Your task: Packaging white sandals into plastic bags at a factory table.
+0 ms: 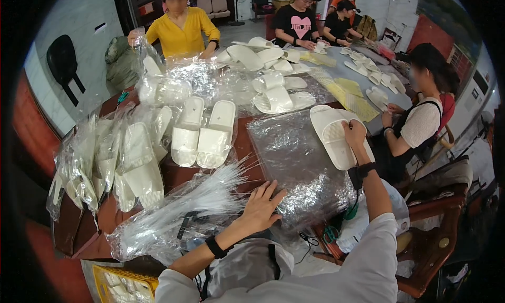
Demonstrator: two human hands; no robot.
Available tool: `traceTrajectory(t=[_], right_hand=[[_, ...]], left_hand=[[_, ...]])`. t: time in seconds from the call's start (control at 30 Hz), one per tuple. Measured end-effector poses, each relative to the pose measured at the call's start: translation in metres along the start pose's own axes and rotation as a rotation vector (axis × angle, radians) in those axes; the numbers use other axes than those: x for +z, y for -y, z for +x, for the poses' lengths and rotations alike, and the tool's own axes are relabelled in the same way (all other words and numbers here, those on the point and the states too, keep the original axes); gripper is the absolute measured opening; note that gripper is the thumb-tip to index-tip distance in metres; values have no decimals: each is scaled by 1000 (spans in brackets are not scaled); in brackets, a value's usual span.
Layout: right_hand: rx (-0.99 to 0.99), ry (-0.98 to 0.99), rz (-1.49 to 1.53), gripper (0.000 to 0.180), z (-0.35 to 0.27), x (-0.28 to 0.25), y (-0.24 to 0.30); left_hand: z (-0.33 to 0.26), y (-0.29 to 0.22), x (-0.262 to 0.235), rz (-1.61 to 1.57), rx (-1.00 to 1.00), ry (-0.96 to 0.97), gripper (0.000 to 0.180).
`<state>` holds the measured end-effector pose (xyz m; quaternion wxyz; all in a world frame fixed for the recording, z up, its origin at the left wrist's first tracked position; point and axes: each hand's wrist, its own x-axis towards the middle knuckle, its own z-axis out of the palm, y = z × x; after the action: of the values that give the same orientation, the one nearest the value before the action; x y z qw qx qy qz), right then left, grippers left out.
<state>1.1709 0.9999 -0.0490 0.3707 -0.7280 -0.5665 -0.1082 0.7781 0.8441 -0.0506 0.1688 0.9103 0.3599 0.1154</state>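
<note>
Indoors, a reddish-brown table (245,145) beneath white slippers (214,134), pale wall (87,56) behind.

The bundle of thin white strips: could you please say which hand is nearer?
Left. The left hand is beside the fanned end of the bundle; the right hand is farther right, holding white open-toed slippers.

Two hands (260,205), five other people (181,33), one yellow crate (125,274)
At least one white slipper (334,137) in the right hand; two slippers side by side (216,132) mid-bench (242,145); one bundle of thin white strips (173,216); one pair of green-handled scissors (330,234). The bagged slippers (142,163) at left overlap too much to count.
</note>
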Motion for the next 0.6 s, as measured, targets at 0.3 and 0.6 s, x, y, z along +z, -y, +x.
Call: traceTrajectory(t=[0.3, 0.6], right_hand=[[-144, 95, 132, 41, 10, 43, -27], [-148, 129, 52, 40, -46, -22, 50]], left_hand=[[-7, 4, -2, 13, 6, -39, 73], [-74, -14, -74, -301, 75, -117, 66]])
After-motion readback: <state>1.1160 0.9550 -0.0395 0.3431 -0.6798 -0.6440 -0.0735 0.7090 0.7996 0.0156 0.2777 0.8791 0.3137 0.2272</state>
